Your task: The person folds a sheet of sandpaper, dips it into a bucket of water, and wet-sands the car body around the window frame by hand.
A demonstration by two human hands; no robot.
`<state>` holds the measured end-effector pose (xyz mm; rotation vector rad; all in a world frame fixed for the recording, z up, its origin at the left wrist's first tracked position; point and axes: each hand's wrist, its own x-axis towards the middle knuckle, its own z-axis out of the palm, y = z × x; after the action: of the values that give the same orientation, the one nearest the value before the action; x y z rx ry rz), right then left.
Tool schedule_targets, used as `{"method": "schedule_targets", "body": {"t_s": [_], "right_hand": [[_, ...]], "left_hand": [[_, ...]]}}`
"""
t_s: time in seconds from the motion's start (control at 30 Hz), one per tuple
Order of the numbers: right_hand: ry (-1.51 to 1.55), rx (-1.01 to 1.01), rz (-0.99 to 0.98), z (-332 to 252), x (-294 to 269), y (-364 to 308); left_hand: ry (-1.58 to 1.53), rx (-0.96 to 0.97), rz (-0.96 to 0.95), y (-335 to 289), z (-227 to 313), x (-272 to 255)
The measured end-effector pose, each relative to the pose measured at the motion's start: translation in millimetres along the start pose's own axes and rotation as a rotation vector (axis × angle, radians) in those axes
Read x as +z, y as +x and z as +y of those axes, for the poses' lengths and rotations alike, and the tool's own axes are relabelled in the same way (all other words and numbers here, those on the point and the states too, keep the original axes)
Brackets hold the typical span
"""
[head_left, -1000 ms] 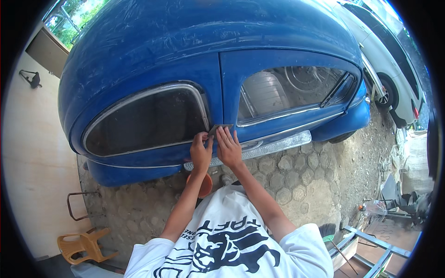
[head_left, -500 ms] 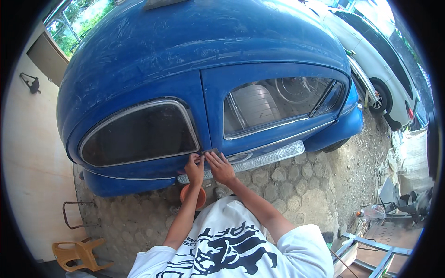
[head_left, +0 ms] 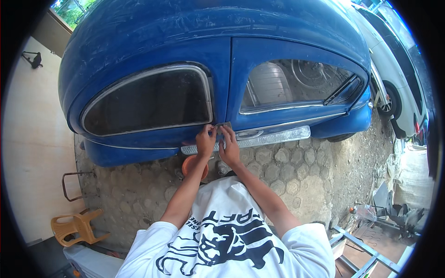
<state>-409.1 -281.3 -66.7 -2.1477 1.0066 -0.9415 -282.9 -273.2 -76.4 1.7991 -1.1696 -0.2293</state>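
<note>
A blue rounded car point(head_left: 185, 53) stands side-on before me, its paint dull and marked with pale scuffs. Just below the rear side window point(head_left: 148, 102), by the door gap, a small grey sheet that looks like sandpaper point(head_left: 224, 125) is between my hands. My left hand point(head_left: 205, 142) pinches its left edge. The fingers of my right hand point(head_left: 229, 146) are bent over its other side. Both hands are close to the car's side, near the door handle point(head_left: 249, 135). Whether the sheet touches the paint is too small to tell.
Below my left forearm stands an orange bucket point(head_left: 192, 169) on hexagonal paving point(head_left: 264, 171). A silvery running board point(head_left: 273, 139) juts from the car. An orange-yellow plastic chair point(head_left: 79, 228) is at lower left, a metal frame point(head_left: 366, 248) at lower right, a white car point(head_left: 394, 65) beyond.
My view has tilted down, so the car sits higher in it. My right hand's fingers, flat over the sheet before, are now bent and gripping it; more of the sheet shows.
</note>
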Motion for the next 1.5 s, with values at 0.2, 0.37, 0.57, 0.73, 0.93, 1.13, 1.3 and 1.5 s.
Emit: {"method": "schedule_targets", "body": {"t_s": [0.2, 0.37, 0.57, 0.73, 0.93, 1.13, 1.3, 1.5], "right_hand": [[0.132, 0.299, 0.148, -38.3, 23.3, 0.5], [0.0, 0.293, 0.23, -56.6, 54.1, 6.7], [-0.13, 0.509, 0.269, -71.4, 85.4, 12.8], [-0.094, 0.504, 0.579, -68.9, 99.7, 22.6], [-0.017, 0.615, 0.811, -63.6, 90.3, 30.1], [-0.258, 0.657, 0.835, -45.1, 88.2, 37.4], [-0.117, 0.666, 0.762, -30.7, 90.5, 35.2], [-0.179, 0.562, 0.709, -29.8, 80.6, 35.9]], "left_hand": [[-0.08, -0.046, -0.028, 2.8, -8.6, -22.2], [-0.097, -0.03, -0.109, 16.6, -7.9, -43.2], [-0.236, 0.02, -0.379, 23.0, -29.4, -87.6], [-0.149, -0.092, -0.368, 17.0, -81.2, -158.1], [-0.113, -0.232, -0.317, 22.2, -143.2, -222.6], [-0.09, -0.237, -0.302, 43.0, -166.3, -244.7], [-0.092, -0.278, -0.331, 52.0, -166.8, -245.8], [-0.191, -0.375, -0.336, 51.4, -175.6, -245.8]]}}
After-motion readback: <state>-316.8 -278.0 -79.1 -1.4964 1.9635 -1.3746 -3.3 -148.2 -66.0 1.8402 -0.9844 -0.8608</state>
